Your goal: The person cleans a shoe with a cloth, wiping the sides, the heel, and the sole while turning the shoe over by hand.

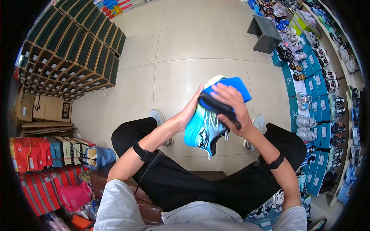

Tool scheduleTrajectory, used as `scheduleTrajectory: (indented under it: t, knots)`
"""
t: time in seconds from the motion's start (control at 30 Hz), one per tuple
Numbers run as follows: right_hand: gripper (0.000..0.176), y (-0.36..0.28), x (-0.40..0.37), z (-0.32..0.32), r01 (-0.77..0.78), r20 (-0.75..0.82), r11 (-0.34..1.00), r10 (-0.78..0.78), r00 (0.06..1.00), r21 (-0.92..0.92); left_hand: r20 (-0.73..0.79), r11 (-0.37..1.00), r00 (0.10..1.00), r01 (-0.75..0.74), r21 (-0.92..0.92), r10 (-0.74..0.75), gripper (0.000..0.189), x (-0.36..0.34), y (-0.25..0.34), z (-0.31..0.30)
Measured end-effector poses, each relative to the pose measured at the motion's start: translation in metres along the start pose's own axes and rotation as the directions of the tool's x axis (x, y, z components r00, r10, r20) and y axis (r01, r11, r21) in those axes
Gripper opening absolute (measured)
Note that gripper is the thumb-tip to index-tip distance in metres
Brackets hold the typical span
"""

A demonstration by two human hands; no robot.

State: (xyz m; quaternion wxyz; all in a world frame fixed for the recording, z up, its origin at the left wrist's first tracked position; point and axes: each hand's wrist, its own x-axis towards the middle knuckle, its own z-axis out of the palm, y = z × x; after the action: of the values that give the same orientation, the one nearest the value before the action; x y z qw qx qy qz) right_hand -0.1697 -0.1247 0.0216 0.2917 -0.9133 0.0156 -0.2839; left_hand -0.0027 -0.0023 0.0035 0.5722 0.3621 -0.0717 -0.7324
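Observation:
A turquoise-blue sneaker point(194, 129) with black and white markings is held up between my knees, its heel loop hanging toward me. My left hand point(191, 109) grips it along its left side. Over the upper part of the sneaker, my right hand point(234, 106) is closed on a black oblong piece point(216, 104) with blue on it. Its exact kind cannot be made out. A flat bright-blue piece point(241, 87) shows beneath the right fingers, which are slightly blurred. A pale toe edge point(215, 81) sticks out past the blue piece.
Dark green boxes point(69, 42) are stacked at the left, above cardboard cartons point(52, 107) and red shoeboxes point(32, 154). Teal shoeboxes point(316, 104) and shelves with many shoes line the right. A dark grey stool-like stand point(266, 34) is on the tiled floor point(192, 34).

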Motion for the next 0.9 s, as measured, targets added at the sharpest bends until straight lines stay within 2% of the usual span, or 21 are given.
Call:
scheduleTrajectory:
  t: [0.1, 0.27, 0.33, 0.4, 0.43, 0.53, 0.57, 0.67, 0.7, 0.8, 0.83, 0.9]
  knots:
    - [0.058, -0.005, -0.007, 0.018, 0.047, 0.069, 0.999, -0.049, 0.996, 0.022, -0.082, 0.993, 0.99, 0.115, -0.027, -0.117, 0.088, -0.01, 0.007, -0.006]
    - [0.06, -0.013, -0.017, 0.028, 0.145, 0.221, 0.989, -0.15, 0.964, 0.039, -0.132, 0.988, 0.98, 0.15, -0.015, -0.151, 0.083, -0.008, 0.002, -0.009]
    - [0.06, -0.017, -0.022, 0.033, 0.228, 0.264, 0.972, -0.233, 0.936, 0.049, -0.173, 0.982, 0.974, 0.162, 0.101, -0.143, 0.083, -0.007, 0.002, -0.004]
    - [0.057, -0.023, -0.029, 0.037, 0.294, 0.329, 0.954, -0.296, 0.897, 0.06, -0.18, 0.971, 0.977, 0.15, 0.186, -0.116, 0.083, 0.001, -0.005, -0.015]
    - [0.064, -0.025, -0.032, 0.039, 0.339, 0.339, 0.938, -0.343, 0.876, 0.073, -0.194, 0.966, 0.973, 0.165, 0.199, -0.126, 0.084, 0.003, -0.008, -0.018]
    - [0.078, -0.026, -0.034, 0.039, 0.562, 0.43, 0.826, -0.526, 0.734, 0.051, -0.219, 0.965, 0.969, 0.16, 0.209, -0.113, 0.088, 0.007, -0.012, -0.009]
    - [0.06, -0.03, -0.034, 0.036, 0.572, 0.43, 0.816, -0.547, 0.718, 0.083, -0.224, 0.965, 0.968, 0.162, 0.206, -0.114, 0.089, 0.008, -0.011, -0.007]
    - [0.058, -0.029, -0.031, 0.027, 0.57, 0.429, 0.814, -0.558, 0.71, 0.115, -0.186, 0.973, 0.966, 0.205, 0.11, -0.182, 0.092, 0.012, -0.015, -0.007]
    - [0.056, -0.028, -0.03, 0.024, 0.541, 0.417, 0.834, -0.531, 0.738, 0.104, -0.162, 0.972, 0.963, 0.227, 0.064, -0.214, 0.092, 0.013, -0.015, -0.006]
    - [0.056, -0.02, -0.023, 0.011, 0.37, 0.352, 0.926, -0.372, 0.859, 0.077, -0.117, 0.975, 0.977, 0.192, 0.113, -0.179, 0.092, 0.012, -0.007, 0.006]
    - [0.056, -0.015, -0.022, 0.006, 0.348, 0.353, 0.937, -0.324, 0.878, -0.006, -0.107, 0.974, 0.978, 0.194, 0.119, -0.182, 0.09, 0.007, -0.002, 0.014]
    - [0.057, -0.007, -0.018, -0.003, 0.281, 0.298, 0.959, -0.259, 0.919, -0.032, -0.066, 0.982, 0.984, 0.17, 0.088, -0.165, 0.087, 0.008, -0.003, 0.015]
